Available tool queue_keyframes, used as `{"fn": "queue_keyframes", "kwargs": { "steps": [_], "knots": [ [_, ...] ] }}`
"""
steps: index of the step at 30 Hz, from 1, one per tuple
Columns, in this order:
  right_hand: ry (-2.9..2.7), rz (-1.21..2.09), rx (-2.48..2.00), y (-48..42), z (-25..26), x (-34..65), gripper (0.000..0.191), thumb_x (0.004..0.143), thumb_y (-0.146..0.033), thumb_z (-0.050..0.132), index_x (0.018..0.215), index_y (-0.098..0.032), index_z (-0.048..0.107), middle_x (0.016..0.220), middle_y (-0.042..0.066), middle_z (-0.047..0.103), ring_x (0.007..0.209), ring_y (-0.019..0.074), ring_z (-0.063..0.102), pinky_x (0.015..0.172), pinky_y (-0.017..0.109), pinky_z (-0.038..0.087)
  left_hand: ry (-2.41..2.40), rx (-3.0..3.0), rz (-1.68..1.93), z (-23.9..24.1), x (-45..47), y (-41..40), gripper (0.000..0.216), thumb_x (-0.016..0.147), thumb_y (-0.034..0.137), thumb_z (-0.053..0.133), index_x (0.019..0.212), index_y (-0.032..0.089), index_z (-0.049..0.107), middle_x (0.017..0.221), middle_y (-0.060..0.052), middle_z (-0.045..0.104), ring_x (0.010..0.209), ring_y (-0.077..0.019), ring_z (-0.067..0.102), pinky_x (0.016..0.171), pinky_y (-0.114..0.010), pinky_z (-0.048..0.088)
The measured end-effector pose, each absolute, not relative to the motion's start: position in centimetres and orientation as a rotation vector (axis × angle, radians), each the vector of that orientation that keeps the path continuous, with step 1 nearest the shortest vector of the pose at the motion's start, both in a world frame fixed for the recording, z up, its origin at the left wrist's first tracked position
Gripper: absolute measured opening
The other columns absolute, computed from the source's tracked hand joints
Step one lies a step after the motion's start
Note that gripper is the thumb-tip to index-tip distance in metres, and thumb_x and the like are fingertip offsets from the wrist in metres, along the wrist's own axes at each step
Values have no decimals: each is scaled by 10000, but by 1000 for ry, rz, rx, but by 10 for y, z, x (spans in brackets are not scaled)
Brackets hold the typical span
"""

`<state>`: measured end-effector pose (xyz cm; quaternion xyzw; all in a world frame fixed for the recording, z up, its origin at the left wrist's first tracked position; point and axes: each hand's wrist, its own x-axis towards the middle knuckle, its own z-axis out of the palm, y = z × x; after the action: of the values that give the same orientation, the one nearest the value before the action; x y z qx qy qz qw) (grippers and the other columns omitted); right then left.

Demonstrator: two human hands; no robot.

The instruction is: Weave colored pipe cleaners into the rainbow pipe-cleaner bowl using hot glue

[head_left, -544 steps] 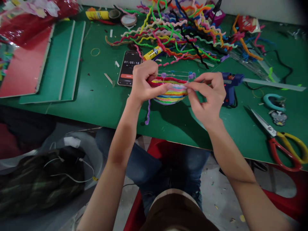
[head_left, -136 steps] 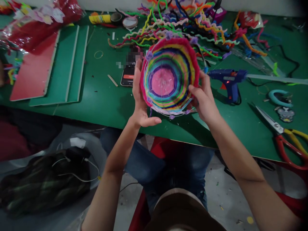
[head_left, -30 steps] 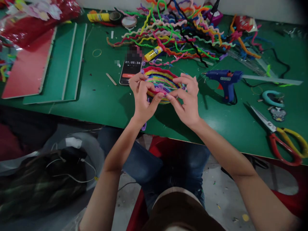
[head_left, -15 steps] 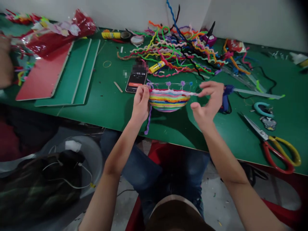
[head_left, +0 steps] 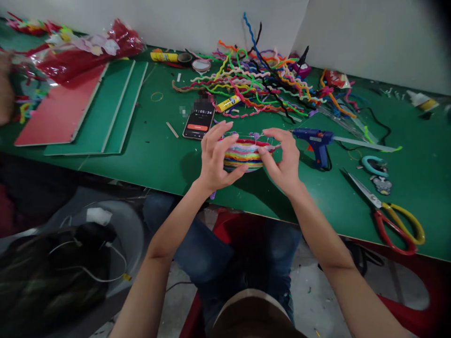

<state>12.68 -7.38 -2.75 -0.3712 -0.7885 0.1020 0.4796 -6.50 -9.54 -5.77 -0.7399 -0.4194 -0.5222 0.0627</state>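
Observation:
Between my hands, above the green table, is a rounded basket-like piece (head_left: pixel 244 158) built from striped pipe cleaners in many colours. My left hand (head_left: pixel 215 157) curves round its left side, thumb low on the front. On the other side my right hand (head_left: pixel 284 162) grips the upper right rim, thumb on the front and fingers over the top. Small purple tufts (head_left: pixel 256 136) stand along the far edge. A purple pipe cleaner (head_left: pixel 213 195) hangs below my left hand. A blue glue gun (head_left: pixel 317 141) lies right of my right hand.
Loose pipe cleaners (head_left: pixel 260 80) are heaped at the back. A phone (head_left: pixel 198 118) and a yellow glue stick (head_left: pixel 228 103) lie behind my hands. Open-bladed scissors (head_left: pixel 382 205) rest at the right edge. Red and green boards (head_left: pixel 63 105) lie left, near another person's arm (head_left: pixel 5 89).
My right hand has come left from the loose end of the white strand and now holds the striped piece. My left hand has opened wider round its side. The view has shifted slightly.

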Motion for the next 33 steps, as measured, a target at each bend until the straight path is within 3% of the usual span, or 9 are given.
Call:
{"fn": "queue_keyframes", "kwargs": {
  "steps": [3, 6, 9, 11, 14, 17, 21, 26, 33],
  "knots": [
    [-1873, 207, -938, -86, -24, 142, 366, 834, -488, 554, 1140, -289, 568, 1089, 65, 662, 1075, 270, 606, 948, 488, 458, -1353, -2229, -1410, -61, -64, -95, 592, 758, 662, 559, 1199, 281, 452, 1169, -103, 569, 1092, -294, 544, 976, -476, 377],
    [-1566, 170, -1113, -110, -32, 176, 182, 879, -432, 509, 874, -290, 623, 687, 6, 630, 677, 204, 626, 706, 411, 512, -1390, -2230, -1446, -61, -65, -98, 537, 763, 581, 594, 1175, 275, 438, 1048, -83, 578, 994, -268, 549, 897, -438, 408],
    [-1505, 217, -1366, -130, -47, 216, 419, 897, -449, 467, 532, -247, 485, 439, -20, 437, 436, 155, 467, 504, 339, 411, -1410, -2274, -1553, -54, -66, -103, 475, 781, 527, 576, 1151, 262, 438, 1005, -73, 563, 938, -252, 538, 840, -418, 425],
    [-1533, 269, -1559, -132, -54, 239, 484, 927, -483, 371, 530, -236, 501, 476, 5, 479, 473, 169, 506, 536, 351, 429, -1448, -2292, -1578, -47, -65, -107, 383, 819, 521, 511, 1089, 252, 482, 949, -64, 559, 882, -236, 535, 813, -414, 430],
    [-1677, 111, -1751, -115, -54, 261, 382, 847, -557, 495, 946, -214, 632, 886, 88, 652, 842, 265, 622, 790, 450, 483, -1502, -2298, -1533, -40, -64, -110, 285, 855, 501, 460, 886, 231, 549, 807, -39, 526, 794, -210, 527, 760, -397, 441],
    [-1821, 62, -1780, -81, -50, 268, 684, 704, -627, 635, 1220, -189, 534, 1187, 165, 587, 1118, 349, 537, 963, 534, 403, -1440, -2371, -1550, -35, -66, -110, 279, 823, 491, 525, 758, 221, 550, 725, -17, 479, 737, -191, 506, 707, -377, 446],
    [-1837, 472, -1781, -38, -50, 262, 580, 625, -583, 720, 1026, -172, 635, 973, 132, 665, 909, 295, 616, 832, 463, 482, -1442, -2469, -1597, -31, -71, -109, 230, 790, 453, 600, 743, 229, 583, 701, 4, 473, 709, -166, 499, 680, -349, 455],
    [-1687, 880, -1659, -22, -62, 246, 401, 663, -500, 707, 889, -170, 679, 825, 71, 692, 749, 211, 627, 735, 388, 517, -1463, -2461, -1651, -32, -76, -105, 206, 798, 392, 618, 700, 219, 560, 668, 18, 484, 680, -144, 492, 647, -318, 440],
    [-1542, 591, -1457, -37, -56, 236, 198, 678, -365, 655, 747, -179, 647, 775, 60, 676, 716, 176, 611, 725, 353, 514, -1515, -2426, -1672, -34, -76, -102, 231, 861, 393, 552, 730, 204, 530, 690, 16, 512, 726, -141, 511, 682, -308, 444]
  ]
}}
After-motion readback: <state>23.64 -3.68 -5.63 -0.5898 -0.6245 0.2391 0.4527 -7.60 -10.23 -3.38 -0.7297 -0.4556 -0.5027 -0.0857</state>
